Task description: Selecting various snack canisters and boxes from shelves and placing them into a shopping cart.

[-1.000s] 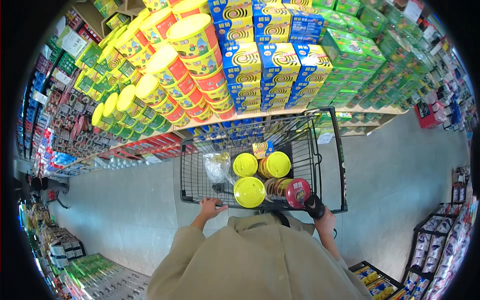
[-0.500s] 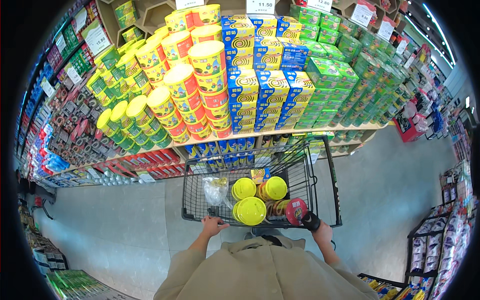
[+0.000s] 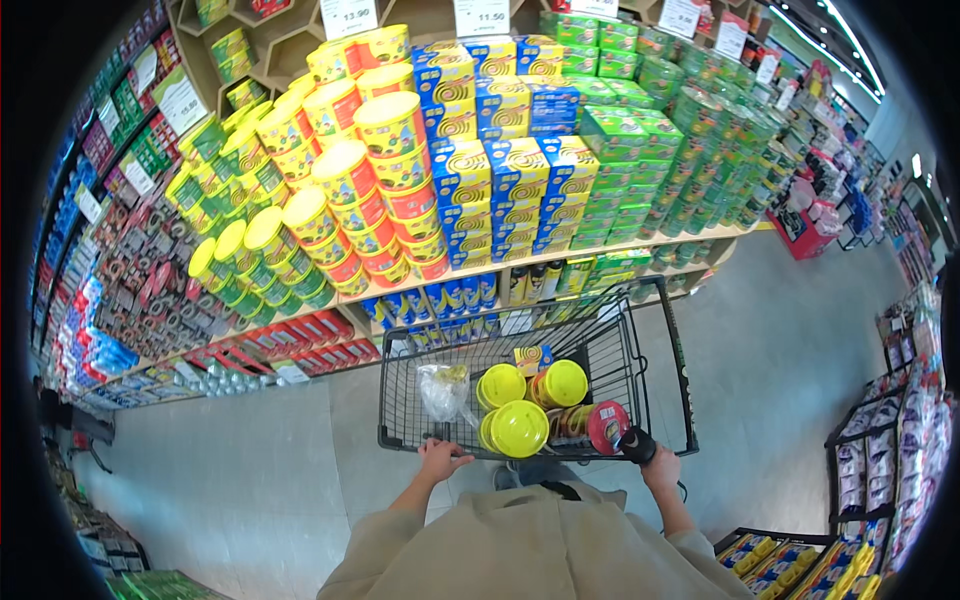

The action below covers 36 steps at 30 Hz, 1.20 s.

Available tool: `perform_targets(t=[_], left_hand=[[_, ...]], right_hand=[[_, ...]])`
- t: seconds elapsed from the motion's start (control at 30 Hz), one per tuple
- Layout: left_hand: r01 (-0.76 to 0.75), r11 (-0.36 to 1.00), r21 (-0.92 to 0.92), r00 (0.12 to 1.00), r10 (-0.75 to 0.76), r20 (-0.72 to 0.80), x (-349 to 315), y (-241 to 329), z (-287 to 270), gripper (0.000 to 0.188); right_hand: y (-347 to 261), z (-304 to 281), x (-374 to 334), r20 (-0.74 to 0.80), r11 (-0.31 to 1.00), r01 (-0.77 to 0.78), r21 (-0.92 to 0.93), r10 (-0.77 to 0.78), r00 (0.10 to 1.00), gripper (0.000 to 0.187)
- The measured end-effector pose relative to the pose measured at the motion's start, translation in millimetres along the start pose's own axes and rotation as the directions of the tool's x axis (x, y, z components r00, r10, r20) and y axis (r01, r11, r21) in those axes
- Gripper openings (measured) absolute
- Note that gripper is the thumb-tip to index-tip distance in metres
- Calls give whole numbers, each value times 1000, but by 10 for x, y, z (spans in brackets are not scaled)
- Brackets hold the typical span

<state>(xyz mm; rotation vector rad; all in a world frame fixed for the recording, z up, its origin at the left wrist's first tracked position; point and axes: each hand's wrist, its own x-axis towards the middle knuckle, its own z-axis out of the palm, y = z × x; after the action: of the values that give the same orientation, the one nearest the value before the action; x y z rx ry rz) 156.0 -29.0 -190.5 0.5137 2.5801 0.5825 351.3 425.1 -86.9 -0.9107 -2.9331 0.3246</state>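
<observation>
Floor (image 3: 250,470) grey, tiled; shelf (image 3: 500,270) stacked with boxes (image 3: 515,190) (hands (image 3: 440,460) at cart (image 3: 674,350)).

Shop; price cards (image 3: 482,17) above stacked boxes (image 3: 516,170); shopping cart (image 3: 677,360)

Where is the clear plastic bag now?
In the head view, the clear plastic bag lies toward the left side of the cart, left of the yellow-lidded tubs and beyond the left hand.
</observation>
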Motion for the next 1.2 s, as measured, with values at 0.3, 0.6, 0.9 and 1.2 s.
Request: perform_targets(t=[0.3,0.6,0.9,1.2], left_hand=[[6,1000,1,999,-6,36,203,201,132,51],[25,995,92,998,-30,49,533,530,283,57],[41,991,127,997,-49,62,750,902,422,63],[93,983,159,985,-114,129,1056,1276,448,67]], right_hand=[[271,-2,72,16,999,-31,-19,31,999,26],[539,-132,485,8,999,-39,25,39,999,29],[842,-242,895,53,998,-59,10,58,997,28],[1139,-358,1300,15,996,-8,93,7,1000,20]])
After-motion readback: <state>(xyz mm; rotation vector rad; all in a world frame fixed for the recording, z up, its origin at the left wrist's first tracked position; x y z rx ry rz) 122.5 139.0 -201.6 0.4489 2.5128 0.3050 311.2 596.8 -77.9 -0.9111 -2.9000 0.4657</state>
